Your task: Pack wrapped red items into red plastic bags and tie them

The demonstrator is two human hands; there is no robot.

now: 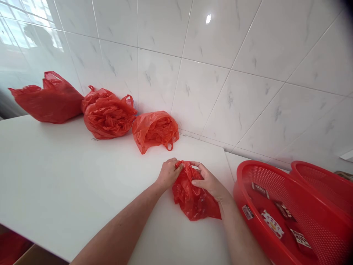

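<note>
A crumpled red plastic bag (pixel 193 197) lies on the white table (pixel 68 176) in front of me. My left hand (pixel 167 173) pinches its top edge from the left, fingers closed on the plastic. My right hand (pixel 207 179) grips the same top edge from the right, with the thumb and fingers curled around the bag. Both forearms reach in from the bottom of the view.
Three more filled red plastic bags (pixel 49 99) (pixel 108 114) (pixel 154 130) line the tiled wall at the back. At the right stands a red mesh basket (pixel 325 228) holding several small packets (pixel 272 223), with a second red basket (pixel 325 184) behind it.
</note>
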